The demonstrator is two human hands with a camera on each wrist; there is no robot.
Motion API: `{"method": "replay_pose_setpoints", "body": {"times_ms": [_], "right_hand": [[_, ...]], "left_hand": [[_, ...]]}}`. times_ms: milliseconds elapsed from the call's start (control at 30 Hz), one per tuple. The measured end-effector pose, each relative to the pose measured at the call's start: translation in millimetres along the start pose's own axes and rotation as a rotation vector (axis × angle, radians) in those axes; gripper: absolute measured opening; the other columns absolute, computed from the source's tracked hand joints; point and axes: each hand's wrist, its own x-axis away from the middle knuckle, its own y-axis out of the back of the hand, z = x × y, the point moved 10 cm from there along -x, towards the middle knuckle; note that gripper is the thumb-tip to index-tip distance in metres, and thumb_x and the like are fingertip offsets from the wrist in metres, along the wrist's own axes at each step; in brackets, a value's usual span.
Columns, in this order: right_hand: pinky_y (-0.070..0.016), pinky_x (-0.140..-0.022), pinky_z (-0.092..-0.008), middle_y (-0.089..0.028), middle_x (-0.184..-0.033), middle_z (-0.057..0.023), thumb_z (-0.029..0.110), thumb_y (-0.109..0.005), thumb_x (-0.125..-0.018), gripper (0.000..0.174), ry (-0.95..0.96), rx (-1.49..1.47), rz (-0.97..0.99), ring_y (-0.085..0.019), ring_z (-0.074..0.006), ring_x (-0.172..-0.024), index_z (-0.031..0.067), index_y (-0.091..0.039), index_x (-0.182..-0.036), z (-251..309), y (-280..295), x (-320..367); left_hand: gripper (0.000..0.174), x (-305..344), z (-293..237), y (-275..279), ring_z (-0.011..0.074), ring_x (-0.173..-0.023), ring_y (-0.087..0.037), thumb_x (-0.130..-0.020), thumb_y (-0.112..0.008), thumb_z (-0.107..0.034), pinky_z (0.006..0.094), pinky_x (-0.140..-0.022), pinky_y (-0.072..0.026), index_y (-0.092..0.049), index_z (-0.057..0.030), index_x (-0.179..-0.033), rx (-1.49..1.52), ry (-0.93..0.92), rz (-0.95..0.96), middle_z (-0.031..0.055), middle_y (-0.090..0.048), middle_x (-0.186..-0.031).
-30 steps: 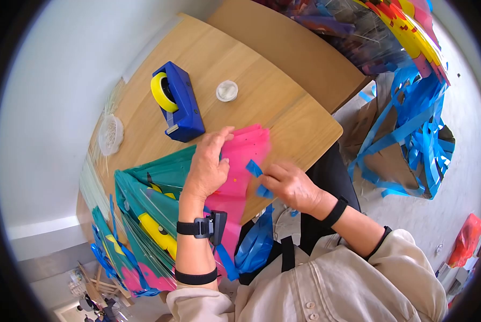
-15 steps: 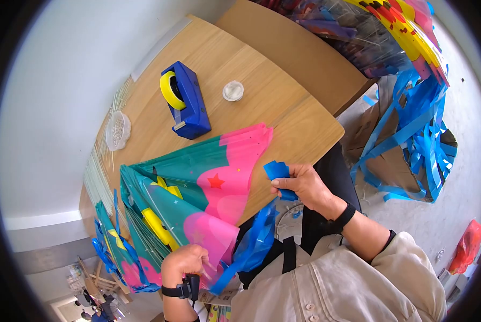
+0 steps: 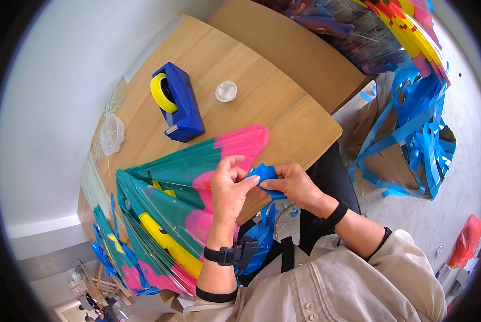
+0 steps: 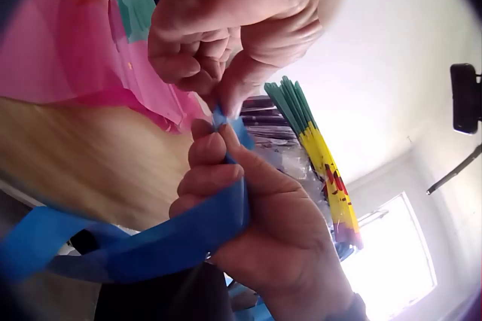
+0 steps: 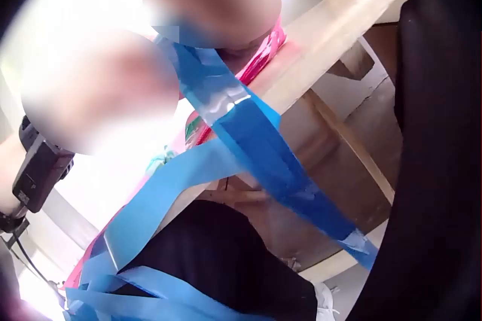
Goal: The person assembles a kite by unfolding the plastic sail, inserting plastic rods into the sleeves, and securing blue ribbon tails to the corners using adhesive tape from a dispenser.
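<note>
Both hands meet over the table's near edge at a blue plastic ribbon (image 3: 264, 173). My right hand (image 3: 295, 185) grips it, thumb on top, with a bunched part of the ribbon showing between the fingers. Thumb and forefinger of my left hand (image 3: 228, 185) pinch the ribbon's end, right beside the right thumb. In the left wrist view, the ribbon (image 4: 181, 238) loops from the right fist (image 4: 263, 200) down and away left. Beneath the left forearm lies a pleated green and pink plastic kite sheet (image 3: 171, 198) with yellow patches. The right wrist view blurs both hands.
A blue tape dispenser (image 3: 182, 102) with yellow tape, a small round white tub (image 3: 226, 91) and a clear dish of white bits (image 3: 112, 134) stand on the wooden table (image 3: 283, 107). Thin white rods (image 3: 97, 180) lie along the wall. A carton of blue ribbons (image 3: 412, 145) sits right.
The left hand went from the sheet's pink part down to its near edge, then up to the ribbon. The right hand, holding the ribbon throughout, has moved slightly left.
</note>
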Motion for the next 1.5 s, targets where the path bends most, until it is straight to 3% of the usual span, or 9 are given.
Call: {"method": "replay_pose_setpoints", "body": {"times_ms": [367, 433, 467, 533, 633, 833, 1167, 1233, 1500], "right_hand": [[-0.0479, -0.056, -0.0226, -0.067, -0.076, -0.0023, 0.007, -0.063, -0.091, 0.010, -0.018, -0.043, -0.154, -0.059, -0.0065, -0.064, -0.0012, -0.067, -0.094, -10.3, 19.8, -3.1], [-0.0493, -0.057, -0.0290, -0.068, -0.078, -0.0060, 0.001, -0.064, -0.085, 0.011, 0.275, 0.122, -0.158, -0.063, -0.0155, -0.065, -0.0015, -0.066, -0.095, 13.0, 18.7, -3.2], [-0.0493, -0.057, -0.0290, -0.068, -0.078, -0.0060, 0.001, -0.064, -0.085, 0.011, 0.273, 0.123, -0.157, -0.063, -0.0155, -0.065, -0.0015, -0.066, -0.095, 10.9, 19.8, -5.9], [-0.0500, -0.059, -0.0360, -0.067, -0.080, -0.0124, -0.006, -0.060, -0.076, 0.025, 0.704, 0.648, -0.179, -0.064, -0.0288, -0.068, -0.0010, -0.065, -0.100, 46.8, 2.9, 8.4], [-0.0506, -0.063, -0.0402, -0.063, -0.085, -0.0170, -0.006, -0.058, -0.069, 0.034, 0.682, 0.929, -0.167, -0.062, -0.0351, -0.076, 0.0002, -0.065, -0.103, 42.3, -4.9, 3.0], [-0.0502, -0.072, -0.0398, -0.058, -0.085, -0.0122, 0.004, -0.060, -0.072, 0.034, 0.706, 1.214, -0.181, -0.060, -0.0298, -0.082, 0.0001, -0.062, -0.106, 44.2, -12.7, -0.1], [-0.0489, -0.071, -0.0383, -0.057, -0.083, -0.0109, 0.006, -0.059, -0.073, 0.034, 0.744, 1.334, -0.195, -0.059, -0.0282, -0.081, 0.0015, -0.062, -0.107, 40.5, -11.5, -4.6], [-0.0485, -0.072, -0.0383, -0.057, -0.083, -0.0107, 0.007, -0.060, -0.072, 0.034, 0.739, 1.360, -0.194, -0.059, -0.0278, -0.081, 0.0017, -0.061, -0.106, 40.1, -12.9, -5.2], [-0.0480, -0.072, -0.0389, -0.058, -0.083, -0.0114, 0.009, -0.059, -0.074, 0.035, 0.743, 1.401, -0.199, -0.060, -0.0285, -0.080, 0.0003, -0.058, -0.108, 39.1, -15.9, -4.9]], "left_hand": [[0.046, -8.7, 20.6, 15.8, 0.0073, -0.067, -0.055, -0.076, -0.066, 0.012, 0.0207, -0.060, -0.0424, -0.050, 0.0050, -0.119, 0.183, -0.011, -0.149, 0.0033, -0.061, -0.074], [0.044, -16.8, 16.0, 16.8, 0.0077, -0.066, -0.055, -0.075, -0.065, 0.012, 0.0211, -0.060, -0.0427, -0.052, 0.0034, -0.116, -0.030, -0.102, -0.186, 0.0039, -0.061, -0.074], [0.044, -20.4, 17.4, 15.2, 0.0077, -0.066, -0.055, -0.075, -0.065, 0.012, 0.0211, -0.060, -0.0427, -0.052, 0.0034, -0.116, -0.028, -0.100, -0.187, 0.0039, -0.061, -0.074], [0.044, -26.4, 11.9, 12.9, 0.0087, -0.063, -0.055, -0.074, -0.067, 0.011, 0.0216, -0.060, -0.0430, -0.053, 0.0008, -0.114, -0.148, -0.143, -0.224, 0.0047, -0.061, -0.073], [0.046, -33.0, 5.0, 8.8, 0.0139, -0.063, -0.056, -0.071, -0.070, 0.008, 0.0270, -0.060, -0.0445, -0.055, -0.0014, -0.113, -0.324, -0.175, -0.278, 0.0054, -0.059, -0.072], [0.048, -36.0, 7.1, 1.3, 0.0259, -0.072, -0.055, -0.066, -0.076, 0.000, 0.0392, -0.066, -0.0444, -0.056, -0.0047, -0.109, -0.543, -0.264, -0.331, 0.0058, -0.053, -0.070], [0.050, -32.4, 9.4, 4.5, 0.0258, -0.074, -0.052, -0.064, -0.079, 0.000, 0.0388, -0.068, -0.0441, -0.054, -0.0043, -0.107, -0.572, -0.313, -0.408, 0.0072, -0.052, -0.076], [0.049, -28.5, 0.9, 6.0, 0.0186, -0.063, -0.051, -0.060, -0.082, 0.000, 0.0324, -0.057, -0.0447, -0.056, -0.0052, -0.101, -0.605, -0.423, -0.467, 0.0041, -0.051, -0.070], [0.049, -29.3, 1.7, 6.3, 0.0186, -0.064, -0.051, -0.060, -0.083, -0.001, 0.0321, -0.058, -0.0449, -0.055, -0.0045, -0.101, -0.602, -0.413, -0.450, 0.0047, -0.051, -0.072]]}}
